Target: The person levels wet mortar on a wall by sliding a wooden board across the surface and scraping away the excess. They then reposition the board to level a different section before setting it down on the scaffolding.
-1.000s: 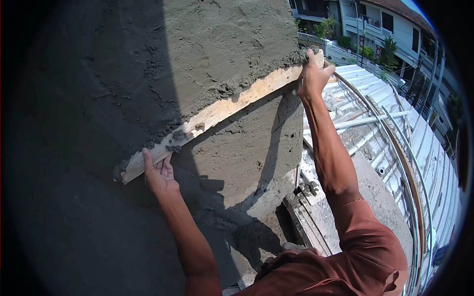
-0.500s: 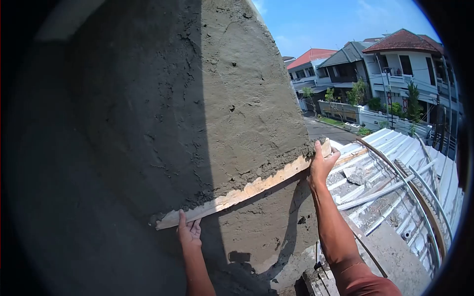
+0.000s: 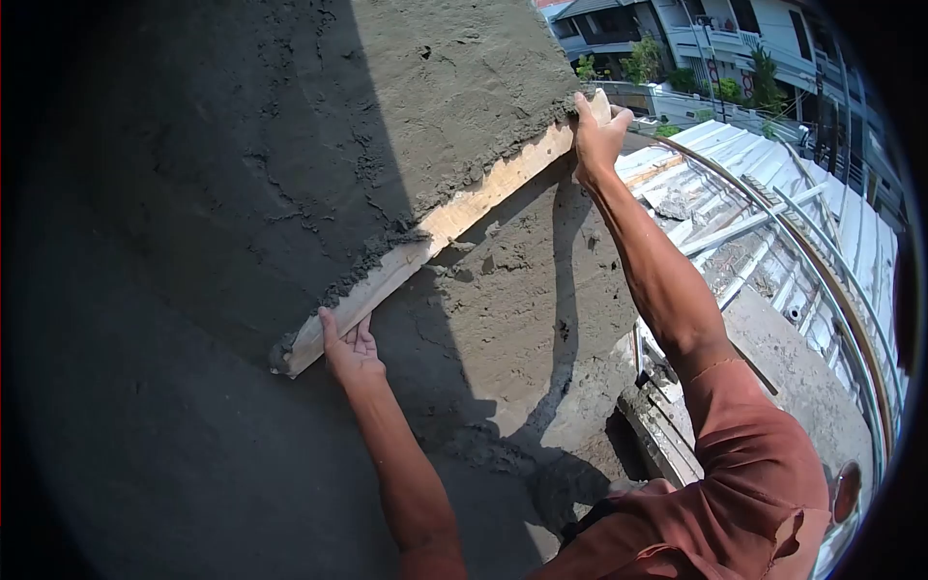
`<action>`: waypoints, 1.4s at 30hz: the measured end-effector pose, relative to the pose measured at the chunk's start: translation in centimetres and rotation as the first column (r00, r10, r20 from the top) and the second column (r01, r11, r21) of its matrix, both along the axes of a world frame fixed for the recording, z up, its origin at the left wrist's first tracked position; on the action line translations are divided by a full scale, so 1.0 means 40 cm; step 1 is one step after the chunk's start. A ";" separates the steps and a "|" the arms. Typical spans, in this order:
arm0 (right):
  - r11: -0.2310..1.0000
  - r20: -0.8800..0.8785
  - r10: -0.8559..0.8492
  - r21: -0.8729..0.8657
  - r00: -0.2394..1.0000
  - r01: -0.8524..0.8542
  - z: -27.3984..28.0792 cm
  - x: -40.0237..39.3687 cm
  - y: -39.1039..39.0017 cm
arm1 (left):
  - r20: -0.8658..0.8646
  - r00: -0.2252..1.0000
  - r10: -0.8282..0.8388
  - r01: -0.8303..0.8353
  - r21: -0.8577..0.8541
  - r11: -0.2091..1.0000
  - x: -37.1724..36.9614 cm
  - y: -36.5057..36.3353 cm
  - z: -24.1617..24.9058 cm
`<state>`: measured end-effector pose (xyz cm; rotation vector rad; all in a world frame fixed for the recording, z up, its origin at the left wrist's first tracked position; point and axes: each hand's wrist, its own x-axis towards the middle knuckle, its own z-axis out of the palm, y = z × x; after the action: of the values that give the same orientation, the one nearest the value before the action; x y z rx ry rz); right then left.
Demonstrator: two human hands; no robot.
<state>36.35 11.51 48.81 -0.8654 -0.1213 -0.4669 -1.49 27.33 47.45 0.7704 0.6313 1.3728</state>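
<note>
Two hands carry one wooden board [image 3: 440, 227] in the head view, pressed flat against a wall of wet grey plaster [image 3: 464, 87]. The board's long axis runs on a slant, from low beside the left hand up to the right hand at the wall's outer corner, so it lies straight between the two hands and bridges them.

Left hand [image 3: 350, 350] sits just under the low end, palm up, fingers spread and touching the board's lower edge; it props the board from below and is not closed around it. That low end pokes a little beyond the hand, into the shaded part of the wall.

Right hand [image 3: 594, 135] is closed over the high end at the corner, arm nearly straight, fingers wrapped on the top edge. A ridge of loose plaster [image 3: 406, 227] lies heaped along the board's upper edge between the hands.

The left hand is the nearer to the body, the right at full reach. Beyond the right arm, well apart, lie a corrugated metal roof [image 3: 764, 184] and houses.
</note>
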 end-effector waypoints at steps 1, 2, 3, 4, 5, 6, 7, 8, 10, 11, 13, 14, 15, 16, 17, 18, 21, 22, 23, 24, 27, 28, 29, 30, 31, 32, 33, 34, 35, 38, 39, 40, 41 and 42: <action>0.999 0.015 0.026 0.036 1.000 -0.026 0.006 -0.024 0.023 | 0.024 1.000 0.020 -0.020 0.017 1.000 -0.025 0.019 0.011; 0.999 -0.028 -0.016 -0.039 0.999 0.015 0.026 -0.068 0.034 | 0.017 1.000 -0.005 0.005 0.026 1.000 -0.061 0.052 0.015; 0.996 -0.011 -0.085 -0.030 0.996 0.084 0.030 -0.076 0.064 | -0.003 1.000 -0.008 0.008 0.026 1.000 -0.083 0.062 0.025; 0.998 -0.032 -0.064 0.001 0.997 0.064 0.030 -0.084 0.072 | -0.017 0.999 -0.028 0.028 0.012 1.000 -0.095 0.062 0.031; 0.998 -0.040 -0.048 0.029 0.998 0.049 0.040 -0.077 0.064 | -0.019 0.998 -0.053 0.053 -0.007 0.999 -0.093 0.053 0.031; 0.998 -0.042 -0.061 -0.013 0.997 0.060 0.044 -0.073 0.053 | -0.030 0.999 -0.020 0.022 0.049 0.999 -0.083 0.048 0.024; 0.996 -0.056 -0.073 -0.051 0.996 0.070 0.029 -0.069 0.044 | -0.033 0.999 -0.039 0.041 0.053 0.998 -0.067 0.041 0.026; 0.995 -0.092 -0.072 -0.073 0.993 0.066 0.024 -0.056 0.033 | -0.040 0.997 -0.060 0.063 0.077 0.995 -0.056 0.031 0.029; 0.999 -0.127 -0.054 -0.015 0.990 0.052 0.003 0.026 -0.002 | -0.066 0.992 -0.104 0.106 0.039 0.994 -0.023 0.007 0.036; 0.999 -0.145 -0.031 0.038 0.989 0.037 -0.010 0.079 -0.017 | -0.071 0.993 -0.098 0.101 0.030 0.994 0.023 -0.007 0.035; 0.980 -0.057 0.045 0.198 0.997 -0.033 -0.035 0.184 -0.067 | -0.106 0.975 -0.194 0.193 -0.020 0.981 0.125 -0.059 0.035; 0.980 -0.060 0.071 0.188 0.996 -0.058 -0.043 0.229 -0.085 | -0.100 0.976 -0.194 0.192 -0.028 0.981 0.155 -0.083 0.036; 0.980 -0.059 0.089 0.182 0.994 -0.077 -0.035 0.250 -0.106 | -0.074 0.985 -0.155 0.154 -0.012 0.988 0.187 -0.106 0.041; 0.982 -0.052 0.082 0.175 0.995 -0.072 -0.029 0.260 -0.109 | -0.049 0.992 -0.115 0.115 0.000 0.993 0.206 -0.118 0.045; 0.990 -0.054 0.031 0.138 0.998 -0.023 -0.027 0.261 -0.103 | -0.045 0.992 -0.115 0.115 -0.007 0.993 0.206 -0.117 0.047; 0.994 -0.051 -0.019 0.105 0.999 0.024 -0.016 0.255 -0.098 | -0.033 0.993 -0.117 0.118 0.010 0.993 0.201 -0.112 0.051; 0.994 0.027 0.066 0.087 0.997 -0.068 0.025 0.158 -0.089 | 0.010 0.998 -0.056 0.055 0.026 0.998 0.146 -0.076 0.061; 0.986 0.063 0.124 0.107 0.990 -0.130 0.042 0.116 -0.071 | 0.018 0.999 -0.034 0.033 0.042 0.999 0.109 -0.051 0.073; 0.975 0.091 0.171 0.130 0.981 -0.182 0.053 0.084 -0.055 | 0.021 1.000 0.000 -0.001 0.050 0.999 0.077 -0.035 0.084; 0.971 0.104 0.172 0.150 0.980 -0.186 0.061 0.061 -0.026 | 0.021 1.000 0.017 -0.018 0.058 0.998 0.055 -0.022 0.093; 0.987 0.061 0.125 0.090 0.990 -0.130 0.082 -0.015 0.000 | 0.030 0.998 0.055 -0.056 0.032 0.998 -0.008 0.043 0.125; 0.988 0.085 0.107 0.099 0.991 -0.115 0.084 -0.014 0.023 | 0.036 0.996 0.081 -0.083 0.061 0.995 -0.022 0.045 0.131; 0.990 0.106 0.080 0.105 0.991 -0.092 0.083 -0.006 0.037 | 0.015 0.997 0.069 -0.070 0.064 0.996 -0.033 0.047 0.134; 0.989 0.084 0.105 0.092 0.991 -0.113 0.090 -0.025 0.023 | 0.010 0.996 0.094 -0.094 0.077 0.993 -0.030 0.055 0.128; 0.988 0.061 0.126 0.079 0.990 -0.131 0.096 -0.035 0.004 | -0.018 0.998 0.068 -0.066 0.079 0.995 -0.031 0.031 0.136; 0.997 0.062 0.071 0.015 0.996 -0.072 0.081 -0.002 0.008 | -0.019 0.998 0.057 -0.054 0.131 0.990 -0.035 0.041 0.126; 0.995 0.034 0.021 -0.095 0.999 -0.018 0.083 -0.011 -0.020 | -0.015 0.999 0.051 -0.047 0.180 0.982 -0.018 0.030 0.128; 0.998 0.023 0.025 -0.064 0.999 -0.024 0.066 0.031 -0.017 | -0.018 0.999 0.037 -0.033 0.180 0.983 0.008 0.025 0.128; 0.999 0.013 0.038 -0.032 0.999 -0.037 0.053 0.070 -0.012 | -0.026 0.999 0.018 -0.014 0.159 0.987 0.026 0.021 0.125; 0.993 -0.016 0.094 0.079 0.995 -0.093 0.048 0.146 -0.090 | -0.058 0.998 -0.009 0.016 0.110 0.994 0.115 -0.052 0.136; 0.995 0.011 0.061 0.074 0.998 -0.062 0.014 0.253 -0.080 | -0.061 0.998 -0.027 0.033 0.084 0.996 0.157 -0.077 0.139; 0.989 0.016 0.079 0.126 0.997 -0.081 0.013 0.264 -0.105 | -0.064 0.997 -0.034 0.039 0.085 0.996 0.190 -0.097 0.137; 0.979 0.030 0.095 0.177 0.995 -0.099 0.025 0.268 -0.126 | -0.051 0.998 -0.038 0.042 0.079 0.996 0.221 -0.115 0.137; 0.980 0.038 0.085 0.179 0.996 -0.090 0.029 0.275 -0.131 | -0.033 0.998 -0.044 0.046 0.074 0.996 0.236 -0.121 0.142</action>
<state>47.34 6.27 49.98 -0.6722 -0.1421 -0.4018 7.96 22.50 53.14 0.8631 0.5867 1.3514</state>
